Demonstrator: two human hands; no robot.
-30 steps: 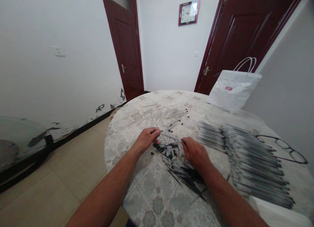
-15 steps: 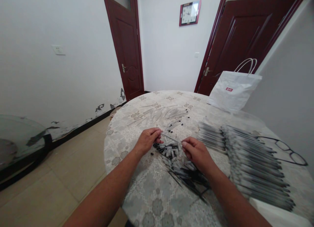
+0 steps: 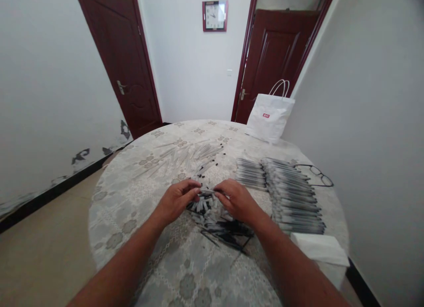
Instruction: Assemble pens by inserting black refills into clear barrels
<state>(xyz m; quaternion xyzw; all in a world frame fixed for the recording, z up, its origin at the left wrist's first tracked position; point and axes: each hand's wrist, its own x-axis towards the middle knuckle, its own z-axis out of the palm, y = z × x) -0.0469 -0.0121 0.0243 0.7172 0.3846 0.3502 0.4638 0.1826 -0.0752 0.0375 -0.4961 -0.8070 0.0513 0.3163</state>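
Pen barrel [image 3: 208, 191]: slim, pale grey (finer details blurred), ends pinched in both hands [image 3: 179, 201] [image 3: 236, 200].

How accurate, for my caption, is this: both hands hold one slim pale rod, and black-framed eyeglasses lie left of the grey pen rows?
Only the side is wrong: the head view shows the black-framed eyeglasses right of the grey pen rows.

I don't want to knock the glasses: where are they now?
In the head view, the glasses lie on the right of the table, beside the far part of the large pen stack.
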